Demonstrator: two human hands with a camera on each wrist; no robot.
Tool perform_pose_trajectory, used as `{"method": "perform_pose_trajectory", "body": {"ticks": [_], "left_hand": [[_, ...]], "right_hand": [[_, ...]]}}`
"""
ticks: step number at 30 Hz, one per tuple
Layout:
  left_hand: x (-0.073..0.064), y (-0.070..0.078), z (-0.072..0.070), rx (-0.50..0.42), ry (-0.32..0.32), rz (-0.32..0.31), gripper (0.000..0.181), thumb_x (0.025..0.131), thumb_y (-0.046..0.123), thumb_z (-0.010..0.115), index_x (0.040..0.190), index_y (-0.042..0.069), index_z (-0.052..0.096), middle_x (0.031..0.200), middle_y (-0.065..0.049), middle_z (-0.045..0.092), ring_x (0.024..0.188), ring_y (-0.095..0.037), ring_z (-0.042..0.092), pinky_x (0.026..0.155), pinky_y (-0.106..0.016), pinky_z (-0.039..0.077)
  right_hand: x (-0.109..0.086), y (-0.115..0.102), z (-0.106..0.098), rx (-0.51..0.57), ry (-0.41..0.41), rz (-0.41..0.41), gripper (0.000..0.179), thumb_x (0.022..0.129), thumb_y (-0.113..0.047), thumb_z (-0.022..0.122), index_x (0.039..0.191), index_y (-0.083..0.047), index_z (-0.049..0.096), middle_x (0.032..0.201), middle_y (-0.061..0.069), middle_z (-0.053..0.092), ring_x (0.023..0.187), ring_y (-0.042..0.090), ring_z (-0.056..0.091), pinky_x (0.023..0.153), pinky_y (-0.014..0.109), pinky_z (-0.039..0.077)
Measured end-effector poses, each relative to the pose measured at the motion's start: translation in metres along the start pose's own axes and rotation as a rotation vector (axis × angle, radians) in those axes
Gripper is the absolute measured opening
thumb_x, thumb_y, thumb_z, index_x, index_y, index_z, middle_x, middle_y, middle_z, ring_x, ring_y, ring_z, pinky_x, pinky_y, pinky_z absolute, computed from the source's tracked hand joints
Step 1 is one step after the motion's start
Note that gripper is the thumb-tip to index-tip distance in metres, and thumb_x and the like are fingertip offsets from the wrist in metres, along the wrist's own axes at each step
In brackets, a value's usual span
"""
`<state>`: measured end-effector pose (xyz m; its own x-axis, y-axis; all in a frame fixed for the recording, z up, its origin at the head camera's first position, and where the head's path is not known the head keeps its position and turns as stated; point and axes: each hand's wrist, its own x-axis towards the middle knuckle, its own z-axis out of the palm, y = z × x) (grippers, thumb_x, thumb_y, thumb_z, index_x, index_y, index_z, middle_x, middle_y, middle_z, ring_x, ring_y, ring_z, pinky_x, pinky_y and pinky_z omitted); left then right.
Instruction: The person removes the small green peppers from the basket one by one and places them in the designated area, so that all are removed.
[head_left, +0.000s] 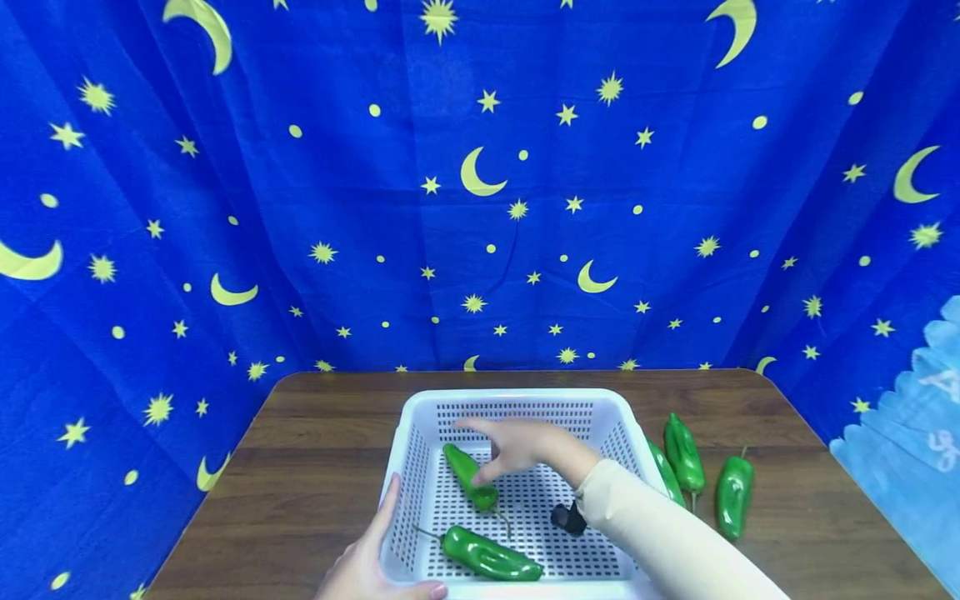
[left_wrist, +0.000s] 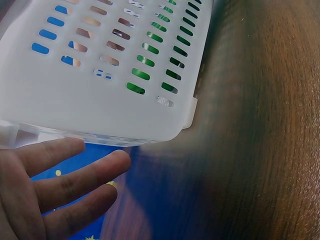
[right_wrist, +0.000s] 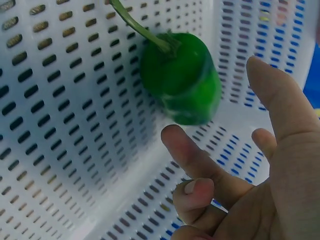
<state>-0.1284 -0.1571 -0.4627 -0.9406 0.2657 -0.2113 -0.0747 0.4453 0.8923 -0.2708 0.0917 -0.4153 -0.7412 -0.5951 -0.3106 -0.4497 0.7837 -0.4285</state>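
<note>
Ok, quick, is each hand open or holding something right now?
Left hand: open, fingers extended, at the basket.
Right hand: open, holding nothing, near a pepper in the basket.

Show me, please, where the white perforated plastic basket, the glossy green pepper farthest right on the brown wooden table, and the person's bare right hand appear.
White perforated basket [head_left: 540, 591]: head view, near rim.
Rightmost green pepper [head_left: 734, 497]: head view, middle of its body.
Right hand [head_left: 519, 445]: head view, middle of the hand.

A blue curtain [head_left: 420, 183] (moon-and-star patterned, in yellow) hangs behind a brown wooden table [head_left: 322, 458].
</note>
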Motion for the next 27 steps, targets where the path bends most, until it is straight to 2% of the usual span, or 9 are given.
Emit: {"method": "perform_pose_trajectory", "body": {"ticks": [5,9,14,17,20,27], "left_hand": [[0.0,0.002,0.0,0.011,0.004,-0.01,0.134,0.07,0.036,0.09,0.16,0.029,-0.009,0.151,-0.036,0.035,0.104,-0.028,0.066,0.085,-0.056,0.057],[0.0,0.002,0.001,0.048,0.027,-0.006,0.134,0.068,0.038,0.09,0.16,0.03,-0.007,0.151,-0.035,0.036,0.105,-0.029,0.066,0.087,-0.058,0.055],[-0.001,0.002,0.004,0.113,0.081,0.02,0.135,0.064,0.042,0.091,0.161,0.028,-0.002,0.152,-0.032,0.037,0.107,-0.032,0.065,0.088,-0.061,0.053],[-0.002,0.003,0.004,0.142,0.109,0.031,0.135,0.063,0.044,0.092,0.161,0.029,0.0,0.151,-0.031,0.039,0.108,-0.034,0.065,0.088,-0.061,0.053],[-0.001,0.002,0.005,0.156,0.115,0.019,0.135,0.063,0.045,0.092,0.161,0.031,0.0,0.152,-0.03,0.039,0.108,-0.034,0.064,0.088,-0.061,0.053],[0.0,0.001,0.005,0.145,0.097,0.0,0.133,0.065,0.044,0.091,0.161,0.029,0.0,0.154,-0.031,0.035,0.109,-0.035,0.064,0.087,-0.062,0.053]], "right_hand": [[0.004,-0.006,0.01,-0.121,-0.01,0.011,0.083,0.08,-0.053,0.076,0.15,-0.047,0.032,0.122,0.002,0.067,0.099,0.015,0.064,0.095,0.043,0.053],[0.007,-0.008,0.018,-0.179,-0.031,0.054,0.079,0.079,-0.054,0.076,0.146,-0.051,0.036,0.117,-0.003,0.066,0.1,0.016,0.063,0.091,0.043,0.055],[0.01,-0.009,0.024,-0.188,-0.044,0.099,0.08,0.077,-0.051,0.08,0.145,-0.051,0.037,0.105,-0.006,0.064,0.089,0.012,0.06,0.082,0.036,0.054],[0.011,-0.009,0.027,-0.191,-0.034,0.091,0.081,0.076,-0.049,0.081,0.145,-0.05,0.038,0.105,-0.007,0.064,0.087,0.01,0.059,0.08,0.032,0.053],[0.012,-0.011,0.029,-0.209,-0.035,0.071,0.081,0.077,-0.048,0.081,0.144,-0.049,0.037,0.108,-0.007,0.064,0.089,0.01,0.06,0.081,0.032,0.053],[0.01,-0.01,0.031,-0.208,-0.036,0.067,0.082,0.075,-0.043,0.083,0.144,-0.049,0.039,0.111,-0.006,0.065,0.093,0.011,0.06,0.084,0.032,0.053]]}}
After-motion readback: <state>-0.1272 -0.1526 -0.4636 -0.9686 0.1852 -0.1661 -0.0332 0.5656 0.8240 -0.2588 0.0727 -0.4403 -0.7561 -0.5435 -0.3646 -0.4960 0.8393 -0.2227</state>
